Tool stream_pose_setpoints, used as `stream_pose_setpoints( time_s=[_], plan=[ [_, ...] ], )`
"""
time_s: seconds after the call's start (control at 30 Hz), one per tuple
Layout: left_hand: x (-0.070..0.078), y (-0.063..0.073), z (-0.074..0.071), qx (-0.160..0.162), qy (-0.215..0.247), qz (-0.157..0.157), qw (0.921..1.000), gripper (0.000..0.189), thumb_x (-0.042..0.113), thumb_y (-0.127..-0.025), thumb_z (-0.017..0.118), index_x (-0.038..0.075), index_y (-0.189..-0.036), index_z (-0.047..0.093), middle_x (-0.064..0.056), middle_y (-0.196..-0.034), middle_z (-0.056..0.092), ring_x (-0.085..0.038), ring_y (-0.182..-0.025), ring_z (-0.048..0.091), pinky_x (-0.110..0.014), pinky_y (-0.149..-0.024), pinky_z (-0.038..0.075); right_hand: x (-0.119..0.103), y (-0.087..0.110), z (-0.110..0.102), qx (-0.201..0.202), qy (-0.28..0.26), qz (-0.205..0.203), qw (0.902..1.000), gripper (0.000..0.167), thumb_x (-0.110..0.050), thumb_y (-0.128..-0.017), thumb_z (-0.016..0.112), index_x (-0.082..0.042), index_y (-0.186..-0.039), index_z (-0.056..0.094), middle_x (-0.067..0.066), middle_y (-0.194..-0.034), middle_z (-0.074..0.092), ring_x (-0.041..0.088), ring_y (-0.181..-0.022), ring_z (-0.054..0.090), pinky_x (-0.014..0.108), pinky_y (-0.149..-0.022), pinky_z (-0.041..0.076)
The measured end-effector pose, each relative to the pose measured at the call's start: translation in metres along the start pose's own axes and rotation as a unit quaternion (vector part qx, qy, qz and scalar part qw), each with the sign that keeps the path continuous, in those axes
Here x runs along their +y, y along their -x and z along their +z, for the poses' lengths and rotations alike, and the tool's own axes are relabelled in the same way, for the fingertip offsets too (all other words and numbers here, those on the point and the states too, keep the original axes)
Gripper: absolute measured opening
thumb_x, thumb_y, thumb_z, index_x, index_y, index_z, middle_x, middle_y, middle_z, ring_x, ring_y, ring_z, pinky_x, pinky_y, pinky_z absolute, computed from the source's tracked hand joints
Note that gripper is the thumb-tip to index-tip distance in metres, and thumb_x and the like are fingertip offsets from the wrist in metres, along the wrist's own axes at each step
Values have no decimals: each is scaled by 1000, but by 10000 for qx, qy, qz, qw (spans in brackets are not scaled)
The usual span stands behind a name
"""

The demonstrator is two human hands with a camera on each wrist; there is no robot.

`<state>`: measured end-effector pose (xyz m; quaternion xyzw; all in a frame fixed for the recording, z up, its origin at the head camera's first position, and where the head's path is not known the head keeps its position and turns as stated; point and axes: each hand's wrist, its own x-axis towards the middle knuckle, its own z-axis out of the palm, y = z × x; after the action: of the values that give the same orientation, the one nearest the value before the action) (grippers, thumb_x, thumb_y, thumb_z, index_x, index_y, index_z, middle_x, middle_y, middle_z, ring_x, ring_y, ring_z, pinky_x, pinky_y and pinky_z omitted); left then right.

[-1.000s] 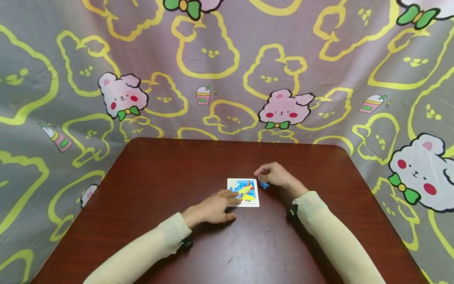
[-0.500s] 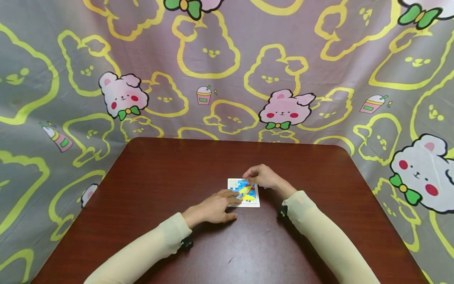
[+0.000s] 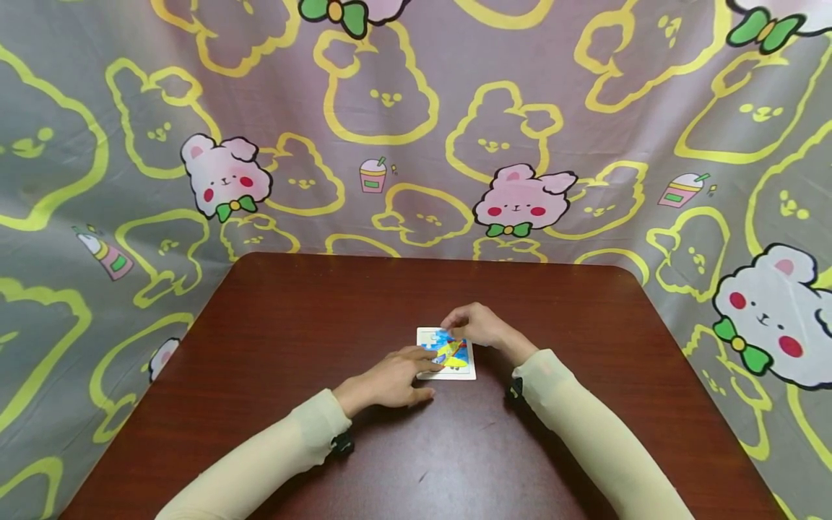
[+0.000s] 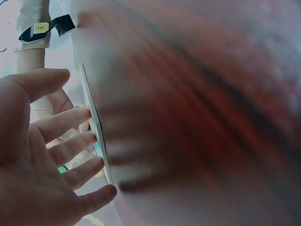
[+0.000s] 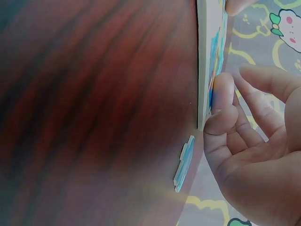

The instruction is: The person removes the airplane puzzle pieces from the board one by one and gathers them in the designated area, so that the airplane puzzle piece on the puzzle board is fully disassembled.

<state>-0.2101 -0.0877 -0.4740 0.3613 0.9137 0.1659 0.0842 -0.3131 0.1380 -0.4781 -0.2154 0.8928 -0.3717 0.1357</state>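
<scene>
A small jigsaw puzzle with a white frame lies on the table, picturing a yellow airplane against blue. Its upper left corner shows a pale, unfilled patch. My left hand rests its spread fingers on the puzzle's left side; in the left wrist view those fingertips reach the puzzle's edge. Over the upper right part, my right hand touches the puzzle with bent fingertips, and no piece shows between thumb and fingers in the right wrist view. A loose blue puzzle piece lies beside the puzzle's edge, hidden in the head view.
The dark red-brown table extends around the puzzle. Behind it and at both sides hangs a grey curtain printed with rabbits and cups. Both forearms wear pale sleeves, with a black wrist camera at the left cuff.
My right hand has moved left from the loose piece onto the puzzle's upper right part, shifting only slightly in the last half second. My left hand has stayed in place.
</scene>
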Motion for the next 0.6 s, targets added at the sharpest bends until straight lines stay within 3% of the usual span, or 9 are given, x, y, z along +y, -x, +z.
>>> stream_pose_setpoints(
  time_s=[0.6],
  plan=[
    [-2,-1,-1,-83,160,-30,9998,48,32,-93,67,15,-138,61,-11,-152,49,-37,-145,39,-60,-111,39,-4,-1,5,-6,-57,-36,10000,15,-5,-87,69,-11,-98,77,3,-96,77,10,-84,62,24,-73,49]
  ],
)
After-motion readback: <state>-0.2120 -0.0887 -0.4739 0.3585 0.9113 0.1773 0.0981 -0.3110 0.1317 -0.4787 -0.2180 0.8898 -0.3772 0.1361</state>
